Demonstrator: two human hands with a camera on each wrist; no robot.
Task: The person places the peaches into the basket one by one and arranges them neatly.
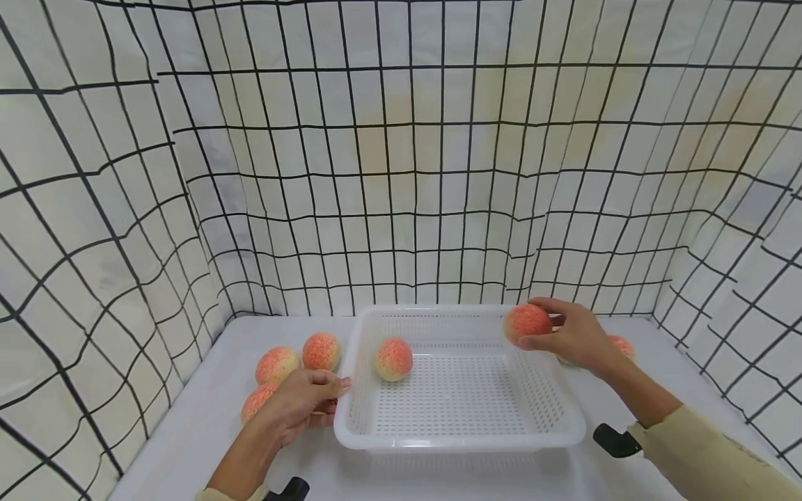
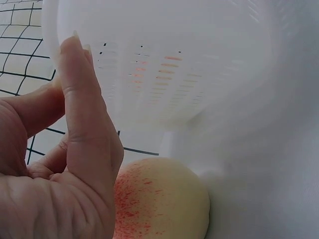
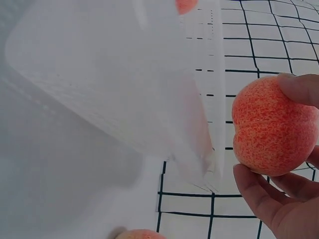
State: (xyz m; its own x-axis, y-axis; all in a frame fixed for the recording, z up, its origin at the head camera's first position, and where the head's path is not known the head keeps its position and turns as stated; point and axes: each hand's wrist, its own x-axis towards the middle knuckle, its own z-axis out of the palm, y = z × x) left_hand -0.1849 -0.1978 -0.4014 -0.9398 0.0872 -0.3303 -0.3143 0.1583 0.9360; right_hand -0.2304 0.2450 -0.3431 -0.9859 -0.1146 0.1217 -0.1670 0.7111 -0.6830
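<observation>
A white perforated plastic basket (image 1: 460, 442) stands on the table with one red-and-yellow peach (image 1: 394, 360) inside, toward its left. At the basket's left rim, my left hand (image 1: 307, 400) pinches the edge, thumb at the rim and fingers against the outer wall. Between thumb and fingers, my right hand (image 1: 573, 337) holds a redder peach (image 3: 274, 127) above the basket's right rim near the back corner. Left of the basket lie a peach (image 1: 322, 351), a second peach (image 1: 278, 365) and a third peach (image 1: 257, 401) partly covered by my left hand.
Right of the basket, a peach (image 1: 622, 346) shows behind my right wrist; another there is mostly hidden by the hand. White walls with a black grid (image 1: 438, 153) enclose the back and sides. The white tabletop (image 1: 182, 431) extends around the basket.
</observation>
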